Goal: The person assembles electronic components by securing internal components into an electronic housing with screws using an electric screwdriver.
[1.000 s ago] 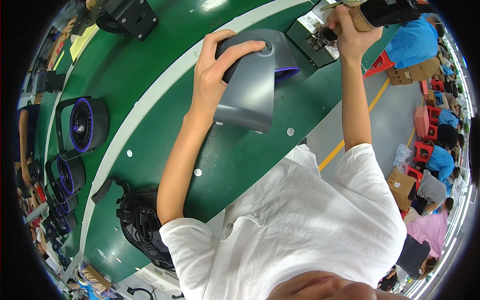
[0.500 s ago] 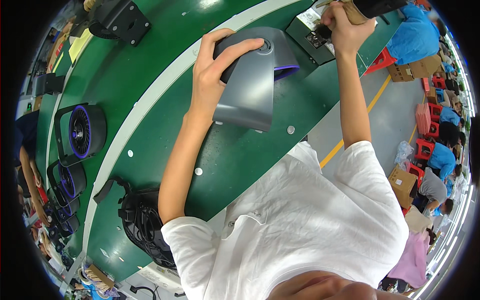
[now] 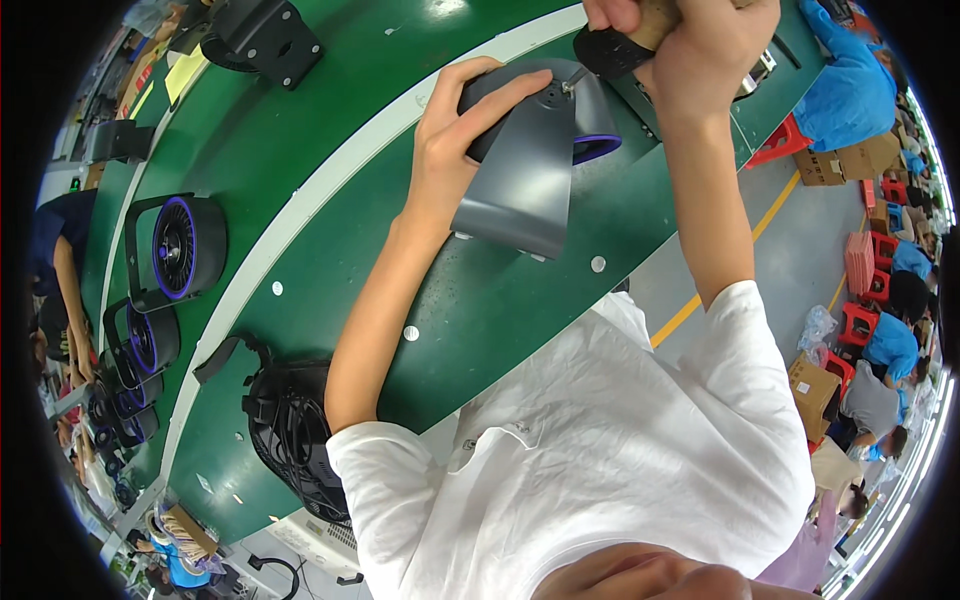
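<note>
On the bench [image 3: 500,300], the left hand [image 3: 445,150] gripped the housing [image 3: 520,190]; the right hand [image 3: 700,65] clasped a driver [image 3: 608,52]. Holding the bit [image 3: 577,77] square and the housing still seemed wisest.

The left one of two fisheye cameras worn on the person's head is looking down from above, with both hands [image 3: 450,140] showing near the top at close range. The wide lens is taking in the green desk [image 3: 475,315] across the middle and left, the person's white shirt [image 3: 600,430] below, and the grey floor [image 3: 795,265] farther off at right, and straight edges are bending toward the rim.
</note>
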`<state>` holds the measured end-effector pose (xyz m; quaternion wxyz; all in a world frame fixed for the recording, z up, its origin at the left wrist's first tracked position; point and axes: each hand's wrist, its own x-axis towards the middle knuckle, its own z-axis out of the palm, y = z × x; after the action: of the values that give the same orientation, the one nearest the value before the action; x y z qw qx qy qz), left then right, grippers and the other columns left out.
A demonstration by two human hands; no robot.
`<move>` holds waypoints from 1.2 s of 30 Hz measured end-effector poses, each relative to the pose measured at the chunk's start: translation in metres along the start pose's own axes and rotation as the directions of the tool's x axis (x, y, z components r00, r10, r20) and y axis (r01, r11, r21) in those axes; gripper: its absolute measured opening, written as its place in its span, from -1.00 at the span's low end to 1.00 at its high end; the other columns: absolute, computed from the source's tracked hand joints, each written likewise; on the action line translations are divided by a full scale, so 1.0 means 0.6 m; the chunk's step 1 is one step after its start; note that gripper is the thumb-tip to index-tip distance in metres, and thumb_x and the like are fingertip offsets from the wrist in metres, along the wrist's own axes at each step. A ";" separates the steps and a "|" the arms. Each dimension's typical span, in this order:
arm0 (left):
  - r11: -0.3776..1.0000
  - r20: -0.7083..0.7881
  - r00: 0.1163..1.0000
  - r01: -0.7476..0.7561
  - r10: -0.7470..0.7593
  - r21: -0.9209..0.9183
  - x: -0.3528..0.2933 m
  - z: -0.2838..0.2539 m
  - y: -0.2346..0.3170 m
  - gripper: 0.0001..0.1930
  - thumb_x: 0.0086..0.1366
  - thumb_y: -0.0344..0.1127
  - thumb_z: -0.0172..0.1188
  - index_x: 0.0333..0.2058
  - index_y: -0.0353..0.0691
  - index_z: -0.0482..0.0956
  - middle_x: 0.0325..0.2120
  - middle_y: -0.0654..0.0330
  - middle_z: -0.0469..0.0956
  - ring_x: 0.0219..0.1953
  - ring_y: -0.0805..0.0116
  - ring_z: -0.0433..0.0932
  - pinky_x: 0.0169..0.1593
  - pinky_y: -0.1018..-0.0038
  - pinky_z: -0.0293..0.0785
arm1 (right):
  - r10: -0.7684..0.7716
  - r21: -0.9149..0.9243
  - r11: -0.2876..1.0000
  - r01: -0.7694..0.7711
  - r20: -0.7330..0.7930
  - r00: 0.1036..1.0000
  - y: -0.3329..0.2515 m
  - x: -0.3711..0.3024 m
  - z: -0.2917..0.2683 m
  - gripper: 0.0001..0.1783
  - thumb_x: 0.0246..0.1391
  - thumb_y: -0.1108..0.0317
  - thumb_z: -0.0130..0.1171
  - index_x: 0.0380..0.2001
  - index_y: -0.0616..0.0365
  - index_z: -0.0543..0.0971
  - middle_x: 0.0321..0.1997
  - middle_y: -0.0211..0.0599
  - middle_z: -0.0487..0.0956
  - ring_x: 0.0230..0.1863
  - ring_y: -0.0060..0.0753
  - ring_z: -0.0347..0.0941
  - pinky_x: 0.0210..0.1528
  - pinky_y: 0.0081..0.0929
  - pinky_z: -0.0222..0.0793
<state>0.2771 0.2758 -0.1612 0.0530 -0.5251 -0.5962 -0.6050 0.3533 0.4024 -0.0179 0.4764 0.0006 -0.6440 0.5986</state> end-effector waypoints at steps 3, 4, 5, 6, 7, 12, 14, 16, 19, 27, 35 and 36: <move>1.000 0.003 1.000 0.004 -0.004 -0.004 0.000 -0.002 -0.001 -0.41 -0.13 -0.47 0.48 0.01 -0.06 0.74 -0.08 0.07 0.49 -0.11 0.11 0.59 -0.03 0.31 0.57 | -0.012 -0.057 0.998 0.015 0.044 0.999 0.011 -0.006 0.000 -0.40 0.13 0.57 0.05 0.26 0.39 0.22 -0.68 -0.28 0.40 -0.74 -0.48 0.31 -0.66 -0.50 0.30; 1.000 0.006 1.000 0.004 -0.004 -0.002 0.001 -0.003 0.000 -0.41 -0.13 -0.47 0.48 0.01 -0.06 0.74 -0.08 0.07 0.49 -0.11 0.11 0.59 -0.03 0.31 0.57 | -0.024 -0.081 0.996 0.029 0.059 0.998 0.014 -0.007 0.000 -0.39 0.13 0.58 0.05 0.27 0.38 0.21 -0.67 -0.28 0.40 -0.74 -0.48 0.31 -0.65 -0.50 0.30; 1.000 0.009 1.000 0.004 -0.004 0.000 0.001 -0.003 0.000 -0.41 -0.13 -0.47 0.48 0.01 -0.06 0.75 -0.08 0.08 0.49 -0.11 0.11 0.59 -0.02 0.31 0.57 | -0.035 -0.105 0.994 0.043 0.075 0.997 0.015 -0.008 0.000 -0.38 0.13 0.58 0.05 0.27 0.37 0.21 -0.67 -0.28 0.41 -0.74 -0.48 0.31 -0.65 -0.51 0.30; 1.000 0.008 1.000 0.008 -0.008 -0.002 0.001 -0.003 0.000 -0.41 -0.13 -0.47 0.48 0.01 -0.06 0.75 -0.08 0.08 0.49 -0.11 0.11 0.59 -0.02 0.31 0.57 | -0.031 -0.106 0.994 0.039 0.076 0.997 0.015 -0.009 -0.001 -0.38 0.13 0.58 0.05 0.27 0.37 0.21 -0.67 -0.28 0.41 -0.74 -0.48 0.31 -0.65 -0.51 0.30; 1.000 0.008 1.000 0.004 -0.004 -0.006 0.000 -0.002 -0.001 -0.41 -0.13 -0.46 0.48 0.00 -0.05 0.75 -0.08 0.08 0.49 -0.11 0.11 0.59 -0.02 0.31 0.57 | -0.011 -0.067 0.998 0.016 0.076 0.997 0.011 -0.010 0.002 -0.38 0.12 0.59 0.06 0.27 0.37 0.21 -0.66 -0.28 0.41 -0.74 -0.49 0.31 -0.65 -0.51 0.30; 1.000 0.006 1.000 0.009 -0.009 -0.015 0.000 -0.004 -0.002 -0.42 -0.12 -0.46 0.48 0.00 -0.04 0.75 -0.07 0.08 0.48 -0.10 0.12 0.59 -0.02 0.31 0.56 | 0.057 0.007 0.998 -0.057 0.037 0.998 -0.003 -0.013 0.025 -0.35 0.09 0.61 0.08 0.27 0.37 0.21 -0.61 -0.29 0.44 -0.74 -0.50 0.31 -0.65 -0.52 0.30; 1.000 0.005 1.000 0.020 -0.020 -0.014 -0.001 -0.007 -0.001 -0.42 -0.12 -0.46 0.48 0.00 -0.04 0.75 -0.07 0.08 0.48 -0.10 0.12 0.59 -0.02 0.31 0.56 | 0.074 0.007 0.997 -0.074 0.017 0.997 -0.004 -0.017 0.029 -0.35 0.08 0.62 0.09 0.27 0.36 0.21 -0.59 -0.29 0.45 -0.74 -0.51 0.32 -0.65 -0.52 0.29; 1.000 0.007 1.000 0.024 -0.024 -0.018 0.000 -0.008 -0.001 -0.42 -0.11 -0.45 0.48 0.01 -0.04 0.75 -0.06 0.08 0.48 -0.10 0.12 0.59 -0.02 0.31 0.56 | 0.094 -0.010 0.996 -0.094 0.045 0.995 -0.004 -0.021 0.028 -0.34 0.07 0.62 0.10 0.27 0.35 0.22 -0.56 -0.30 0.46 -0.73 -0.52 0.33 -0.64 -0.52 0.30; 0.999 0.014 0.999 0.034 -0.034 -0.030 0.000 -0.009 0.000 -0.43 -0.11 -0.44 0.48 0.01 -0.05 0.75 -0.05 0.08 0.48 -0.09 0.12 0.59 -0.01 0.31 0.56 | 0.115 0.001 0.993 -0.116 0.073 0.991 0.002 -0.021 0.024 -0.34 0.07 0.63 0.11 0.27 0.33 0.22 -0.55 -0.30 0.47 -0.72 -0.53 0.34 -0.63 -0.53 0.30; 0.989 0.116 0.984 0.143 -0.139 -0.029 0.009 -0.019 0.003 -0.36 -0.03 -0.45 0.47 0.13 -0.05 0.65 0.00 0.06 0.49 -0.06 0.14 0.60 0.04 0.33 0.55 | 0.182 0.093 0.978 -0.188 0.069 0.981 -0.002 -0.012 -0.003 -0.31 0.10 0.61 0.16 0.31 0.32 0.21 -0.58 -0.32 0.46 -0.70 -0.51 0.37 -0.61 -0.53 0.33; 0.389 0.326 0.580 0.778 -0.747 -0.494 -0.028 -0.023 0.018 -0.37 0.35 -0.14 0.29 0.32 -0.27 0.37 0.10 -0.05 0.50 -0.01 0.04 0.63 0.07 0.28 0.61 | -0.193 -0.057 0.981 0.185 -0.233 0.953 0.027 -0.009 -0.110 -0.34 0.14 0.56 0.23 0.31 0.31 0.29 -0.58 -0.36 0.48 -0.67 -0.52 0.42 -0.60 -0.55 0.36; -0.029 0.538 0.379 0.798 -0.753 -0.602 -0.033 -0.020 0.018 -0.36 0.42 -0.03 0.19 0.31 -0.31 0.35 0.11 -0.09 0.50 0.01 -0.02 0.63 0.06 0.24 0.63 | -0.201 -0.189 0.970 0.154 -0.263 0.944 0.033 -0.005 -0.144 -0.41 0.15 0.55 0.24 0.24 0.32 0.34 -0.58 -0.36 0.49 -0.66 -0.52 0.44 -0.60 -0.55 0.37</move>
<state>0.2864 0.2521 -0.1649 -0.5521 -0.0728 -0.4356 -0.7072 0.3966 0.4731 -0.0498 0.6134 -0.0654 -0.6147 0.4915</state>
